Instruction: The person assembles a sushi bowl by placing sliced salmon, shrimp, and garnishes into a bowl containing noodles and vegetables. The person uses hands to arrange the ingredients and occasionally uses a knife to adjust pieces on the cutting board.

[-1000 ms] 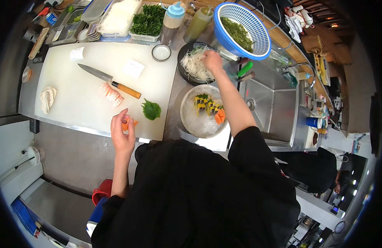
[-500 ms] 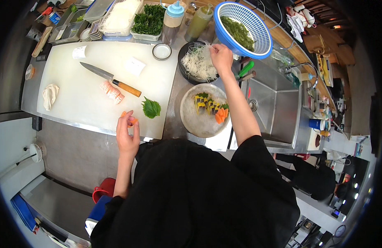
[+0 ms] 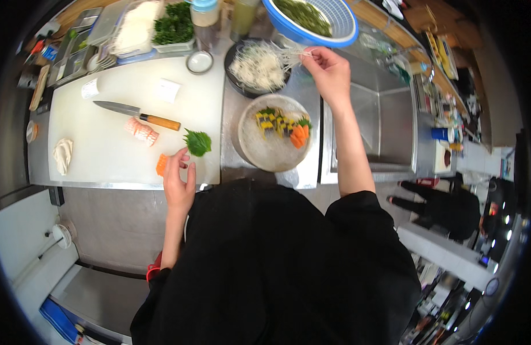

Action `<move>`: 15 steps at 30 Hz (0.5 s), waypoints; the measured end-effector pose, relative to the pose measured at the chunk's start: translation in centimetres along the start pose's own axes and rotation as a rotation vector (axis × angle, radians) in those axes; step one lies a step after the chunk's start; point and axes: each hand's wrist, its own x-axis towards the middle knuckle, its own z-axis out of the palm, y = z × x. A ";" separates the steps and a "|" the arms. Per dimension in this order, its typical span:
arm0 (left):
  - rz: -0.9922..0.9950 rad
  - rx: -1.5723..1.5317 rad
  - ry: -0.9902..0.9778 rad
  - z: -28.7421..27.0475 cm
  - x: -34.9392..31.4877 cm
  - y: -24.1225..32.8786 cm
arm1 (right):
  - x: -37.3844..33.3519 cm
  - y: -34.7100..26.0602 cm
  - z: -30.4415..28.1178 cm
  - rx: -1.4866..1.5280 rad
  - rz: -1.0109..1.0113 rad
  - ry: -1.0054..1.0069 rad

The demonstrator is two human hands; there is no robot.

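Note:
My right hand is closed in a pinch on thin white shreds, probably radish, that trail from the heap in a black bowl. My left hand hovers low over the cutting board, fingers apart and holding nothing. Beside its fingertips lie orange fish slices and a green shiso leaf. Farther up the board are a wooden-handled knife and a pink-and-white fish piece. A round plate carries yellow-and-dark pieces, green leaves and orange slices.
A blue colander of green seaweed stands behind my right hand, with a steel sink to the right. Tubs and squeeze bottles line the back. A white cloth lies on the board's left. Another person is at far right.
My right hand has drawn the white shreds up and rightward from the bowl. My left hand has shifted off the orange slices, towards the leaf. The whole view has shifted slightly.

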 end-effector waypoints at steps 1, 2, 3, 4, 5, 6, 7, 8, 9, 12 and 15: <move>0.002 -0.036 -0.040 0.4 0.4 0.5 | -1.6 -0.9 -1.4 0.003 0.007 -0.001; -0.021 -0.071 -0.055 0.6 0.4 0.7 | -2.7 -2.2 -2.0 -0.033 0.036 -0.054; -0.015 -0.094 -0.116 1.0 0.6 1.2 | -4.1 -3.0 -3.2 -0.059 0.058 -0.095; 0.003 -0.122 -0.182 1.6 1.1 1.6 | -5.9 -3.2 -4.4 -0.031 0.091 -0.103; 0.018 -0.150 -0.246 2.3 1.5 2.1 | -7.8 -3.4 -5.4 -0.001 0.124 -0.113; 0.047 -0.178 -0.322 3.5 1.9 2.4 | -9.5 -3.4 -6.2 0.029 0.149 -0.125; 0.120 -0.175 -0.376 4.6 2.3 2.8 | -11.1 -3.0 -6.6 0.048 0.188 -0.125; 0.189 -0.171 -0.428 6.1 2.7 3.1 | -12.8 -2.0 -6.9 0.068 0.228 -0.129; 0.259 -0.167 -0.482 7.5 3.0 3.3 | -14.5 -1.0 -6.9 0.089 0.268 -0.132; 0.475 -0.070 -0.550 11.5 3.6 4.8 | -18.5 2.2 -5.7 -0.056 0.182 -0.092; 0.594 0.002 -0.513 15.0 3.2 6.1 | -21.5 5.8 -3.6 -0.214 0.170 -0.121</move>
